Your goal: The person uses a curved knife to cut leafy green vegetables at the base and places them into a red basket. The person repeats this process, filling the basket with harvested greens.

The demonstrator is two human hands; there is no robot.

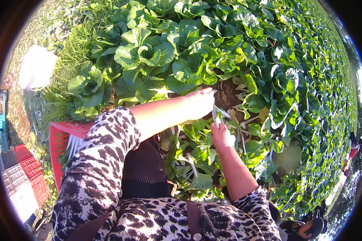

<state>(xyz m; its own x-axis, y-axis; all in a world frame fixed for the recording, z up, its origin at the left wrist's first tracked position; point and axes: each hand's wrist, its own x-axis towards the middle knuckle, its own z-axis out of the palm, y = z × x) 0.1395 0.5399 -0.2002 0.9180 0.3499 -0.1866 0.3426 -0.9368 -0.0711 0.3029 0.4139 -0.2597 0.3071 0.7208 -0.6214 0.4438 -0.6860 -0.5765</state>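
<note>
My left hand reaches across over a patch of bare soil among leafy greens that look like bok choy. Its fingers are bent and bright with glare; whether they pinch anything I cannot tell. Just below it, my right hand grips the handle of a knife, its narrow blade pointing up toward the left hand. Pale cut stalks lie beside the blade. Loose leaves and stems, among them a large leaf with a white stalk, are strewn under my right forearm.
A red plastic crate holding pale-stemmed produce stands by my left elbow. Farther left are a white bucket and stacked red and white crates. Rows of greens stretch right. A person in a dark cap is at the lower right.
</note>
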